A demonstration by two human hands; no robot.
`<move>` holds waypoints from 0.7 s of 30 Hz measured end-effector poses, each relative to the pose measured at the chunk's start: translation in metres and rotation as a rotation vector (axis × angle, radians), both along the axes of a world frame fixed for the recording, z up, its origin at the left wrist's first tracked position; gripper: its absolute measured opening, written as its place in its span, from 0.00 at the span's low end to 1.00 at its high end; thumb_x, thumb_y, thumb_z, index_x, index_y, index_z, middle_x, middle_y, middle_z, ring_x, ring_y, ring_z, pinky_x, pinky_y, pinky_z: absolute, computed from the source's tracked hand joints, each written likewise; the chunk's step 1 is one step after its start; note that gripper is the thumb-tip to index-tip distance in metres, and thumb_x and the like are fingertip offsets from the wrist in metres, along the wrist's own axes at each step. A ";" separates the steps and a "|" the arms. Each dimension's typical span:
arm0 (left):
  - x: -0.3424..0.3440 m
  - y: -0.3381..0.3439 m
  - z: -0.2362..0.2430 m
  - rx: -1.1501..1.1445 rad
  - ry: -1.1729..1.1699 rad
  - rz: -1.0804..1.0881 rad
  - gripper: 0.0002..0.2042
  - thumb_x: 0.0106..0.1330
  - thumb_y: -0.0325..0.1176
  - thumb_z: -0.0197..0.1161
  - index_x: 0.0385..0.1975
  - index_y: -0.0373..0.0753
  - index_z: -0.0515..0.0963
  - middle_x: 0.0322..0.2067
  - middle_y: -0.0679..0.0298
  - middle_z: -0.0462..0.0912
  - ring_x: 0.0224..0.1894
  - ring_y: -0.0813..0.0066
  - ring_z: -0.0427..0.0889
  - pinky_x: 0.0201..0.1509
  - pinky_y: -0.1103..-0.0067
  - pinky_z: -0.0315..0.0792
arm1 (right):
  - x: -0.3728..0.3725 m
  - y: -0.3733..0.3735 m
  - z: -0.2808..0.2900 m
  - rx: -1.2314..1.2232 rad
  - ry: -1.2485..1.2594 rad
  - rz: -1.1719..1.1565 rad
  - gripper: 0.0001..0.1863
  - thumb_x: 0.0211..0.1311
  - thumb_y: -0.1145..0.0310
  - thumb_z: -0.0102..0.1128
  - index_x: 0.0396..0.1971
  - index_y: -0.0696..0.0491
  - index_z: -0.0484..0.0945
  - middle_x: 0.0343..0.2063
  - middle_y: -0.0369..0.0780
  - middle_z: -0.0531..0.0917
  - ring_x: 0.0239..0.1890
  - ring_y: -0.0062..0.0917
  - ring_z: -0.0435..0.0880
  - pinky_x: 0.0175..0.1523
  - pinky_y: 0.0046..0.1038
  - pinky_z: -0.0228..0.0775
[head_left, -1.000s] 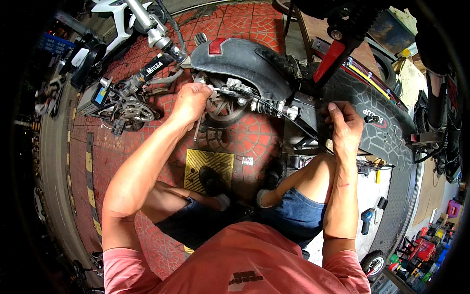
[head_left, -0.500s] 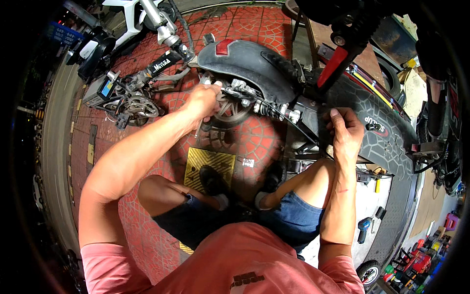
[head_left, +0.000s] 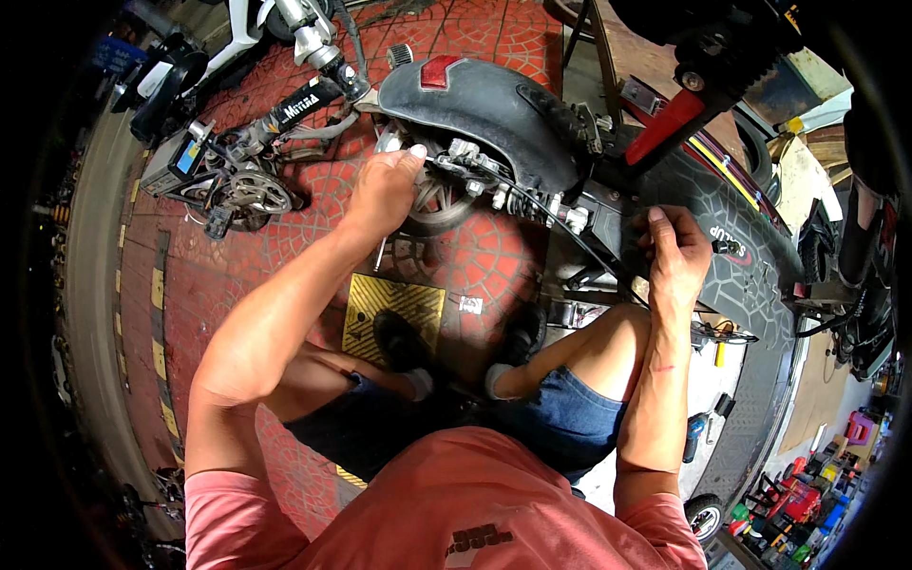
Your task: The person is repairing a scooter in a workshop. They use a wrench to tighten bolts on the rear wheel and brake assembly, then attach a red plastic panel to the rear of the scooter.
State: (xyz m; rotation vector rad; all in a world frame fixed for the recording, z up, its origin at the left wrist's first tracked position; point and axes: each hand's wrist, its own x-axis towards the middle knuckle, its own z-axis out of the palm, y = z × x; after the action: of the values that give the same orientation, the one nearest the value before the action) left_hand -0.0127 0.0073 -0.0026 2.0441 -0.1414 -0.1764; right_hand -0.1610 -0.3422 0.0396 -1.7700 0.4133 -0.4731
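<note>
I crouch beside a black electric scooter lying on red paving. My left hand (head_left: 385, 190) is closed around a thin metal tool (head_left: 380, 255) whose shaft points down, and it presses against the small rear wheel (head_left: 439, 201) under the black fender (head_left: 484, 100), which carries a red reflector. My right hand (head_left: 676, 252) grips the edge of the scooter deck (head_left: 750, 261), which has a hexagon-patterned grip surface. A black cable (head_left: 560, 233) runs from the wheel area toward that hand. My bare knees and feet sit between the two hands.
A yellow ribbed plate (head_left: 418, 299) lies under my left foot. Bicycle parts with a crank and chainring (head_left: 242, 190) and a white frame (head_left: 304, 28) lie to the upper left. Behind the scooter stands a wooden stand (head_left: 608, 47). A handheld power tool (head_left: 698, 437) and coloured tools (head_left: 798, 475) lie at the lower right.
The view has drawn closer to the scooter. My left hand has shifted slightly along the rear wheel hardware. My right hand stays on the deck edge.
</note>
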 end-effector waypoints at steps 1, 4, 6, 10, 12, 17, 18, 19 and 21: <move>-0.002 -0.001 -0.001 0.015 -0.098 -0.019 0.23 0.78 0.47 0.55 0.25 0.33 0.76 0.19 0.52 0.75 0.23 0.56 0.74 0.33 0.64 0.69 | 0.000 -0.002 -0.002 -0.013 0.012 -0.012 0.10 0.70 0.66 0.66 0.36 0.59 0.85 0.26 0.34 0.85 0.26 0.14 0.76 0.33 0.19 0.66; -0.005 -0.001 -0.007 0.075 -0.306 -0.040 0.22 0.79 0.45 0.53 0.27 0.32 0.77 0.21 0.46 0.74 0.26 0.45 0.74 0.35 0.60 0.69 | 0.000 -0.001 -0.003 -0.036 0.035 -0.021 0.11 0.71 0.64 0.65 0.36 0.58 0.85 0.27 0.33 0.85 0.27 0.14 0.76 0.33 0.19 0.66; -0.006 0.000 -0.008 0.095 -0.355 -0.041 0.21 0.79 0.45 0.52 0.28 0.32 0.76 0.22 0.45 0.73 0.28 0.41 0.73 0.35 0.59 0.68 | 0.001 -0.001 -0.004 -0.045 0.041 -0.019 0.12 0.71 0.63 0.64 0.36 0.58 0.85 0.27 0.33 0.86 0.27 0.14 0.76 0.34 0.19 0.66; -0.006 0.000 -0.003 0.094 -0.333 -0.073 0.22 0.79 0.45 0.52 0.28 0.33 0.73 0.21 0.46 0.73 0.27 0.40 0.74 0.33 0.59 0.68 | 0.002 0.000 -0.004 -0.055 0.021 -0.021 0.12 0.71 0.63 0.65 0.37 0.58 0.85 0.27 0.33 0.85 0.27 0.14 0.76 0.34 0.19 0.66; -0.006 0.001 -0.004 0.099 -0.346 -0.089 0.22 0.80 0.45 0.52 0.27 0.33 0.71 0.21 0.46 0.73 0.26 0.39 0.73 0.32 0.59 0.67 | 0.002 0.002 -0.002 -0.056 0.015 -0.034 0.12 0.71 0.63 0.65 0.36 0.58 0.85 0.26 0.33 0.84 0.26 0.14 0.76 0.33 0.19 0.65; -0.005 0.002 -0.015 0.148 -0.432 -0.045 0.22 0.80 0.46 0.52 0.25 0.35 0.68 0.19 0.47 0.71 0.24 0.39 0.72 0.29 0.59 0.65 | 0.002 0.004 -0.001 -0.064 0.018 -0.053 0.11 0.70 0.65 0.66 0.35 0.59 0.85 0.23 0.32 0.82 0.25 0.14 0.74 0.32 0.19 0.64; -0.005 0.000 -0.016 0.145 -0.488 -0.044 0.22 0.80 0.46 0.52 0.25 0.35 0.68 0.19 0.47 0.71 0.25 0.39 0.72 0.29 0.59 0.65 | 0.001 0.004 0.000 -0.072 0.029 -0.057 0.11 0.71 0.66 0.66 0.35 0.59 0.85 0.23 0.32 0.82 0.25 0.14 0.74 0.32 0.19 0.64; -0.005 -0.001 -0.017 0.143 -0.543 -0.042 0.22 0.80 0.46 0.52 0.25 0.35 0.68 0.19 0.47 0.71 0.25 0.39 0.72 0.29 0.59 0.66 | 0.001 0.004 0.001 -0.080 0.041 -0.060 0.11 0.71 0.66 0.66 0.35 0.59 0.85 0.23 0.32 0.82 0.25 0.14 0.74 0.32 0.19 0.64; -0.004 -0.002 -0.021 0.153 -0.657 -0.037 0.21 0.80 0.46 0.52 0.26 0.36 0.69 0.19 0.47 0.71 0.25 0.39 0.73 0.29 0.59 0.66 | 0.001 0.004 0.000 -0.081 0.029 -0.063 0.11 0.70 0.66 0.66 0.35 0.59 0.85 0.23 0.32 0.82 0.25 0.14 0.74 0.32 0.19 0.64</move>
State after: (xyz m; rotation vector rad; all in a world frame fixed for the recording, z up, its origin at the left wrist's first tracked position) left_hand -0.0165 0.0057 -0.0237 2.1844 -0.5856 0.4827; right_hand -0.1603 -0.3382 0.0397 -1.8484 0.4773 -0.5155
